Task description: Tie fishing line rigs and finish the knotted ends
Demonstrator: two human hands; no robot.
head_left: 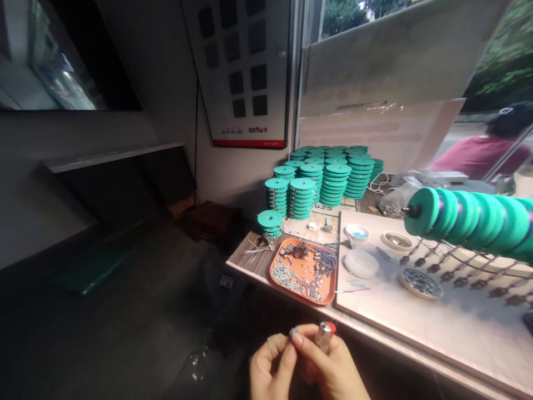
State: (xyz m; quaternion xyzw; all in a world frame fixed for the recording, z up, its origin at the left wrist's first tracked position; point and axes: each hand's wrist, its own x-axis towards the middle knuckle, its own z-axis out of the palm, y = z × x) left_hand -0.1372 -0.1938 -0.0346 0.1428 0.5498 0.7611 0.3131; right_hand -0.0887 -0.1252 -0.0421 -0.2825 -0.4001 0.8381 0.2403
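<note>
Below the table's front edge my two hands meet with fingertips together. My left hand (270, 369) is closed in a pinch at a small blue-grey piece (293, 333), too small to name; a beige wrap covers one of its fingers. My right hand (333, 366) is closed around a lighter (325, 333) with a metal top and red button, while its thumb presses at the same small piece. No flame shows. Nearest the hands on the table is an orange tray (306, 295) holding small metal parts, pale tubes and dark pieces.
Stacked green spools (335, 183) stand at the back left of the table. A rod of green spools (470, 222) with hanging dark clips spans the right. On the board are a dish of metal bits (421, 284), a white lid (361, 263) and small bowls. Outside the window, a person (470, 153).
</note>
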